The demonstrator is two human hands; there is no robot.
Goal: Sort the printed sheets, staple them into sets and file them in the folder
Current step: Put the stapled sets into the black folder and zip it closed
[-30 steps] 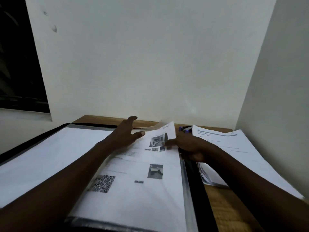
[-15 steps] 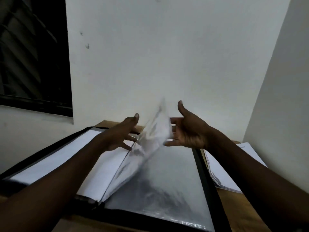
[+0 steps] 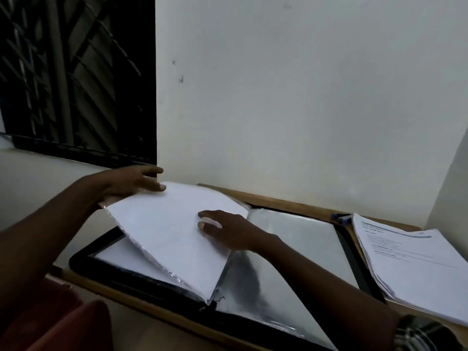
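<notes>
Turning over to the left side of the open folder (image 3: 347,252), a plastic sleeve (image 3: 164,231) with a white sheet inside is coming down, but it is not lying flat yet; its near edge is hanging a little above the pages under it. The left hand (image 3: 129,182) is reaching to the far corner of this sleeve, with its fingers almost straight and lying on the top edge; the thumb is hidden, so it looks more like resting than gripping. The right hand (image 3: 228,230) is lying open on the middle of the sleeve, palm down, fingers straight, and is pressing it and holding nothing. I am judging this sleeve to be light, thin and bendy, with a smooth, slippery surface, so it is better to take it by a free corner or edge and smooth it with a flat palm than to pinch it in the middle. The empty sleeve (image 3: 298,241) on the right side is showing now, and the printed sheets (image 3: 410,264) are waiting in a pile on the desk (image 3: 278,200), just beside the folder. Half a second ago the sleeve was standing upright and blurred between two raised hands; now it is nearly down and both hands are touching it.
</notes>
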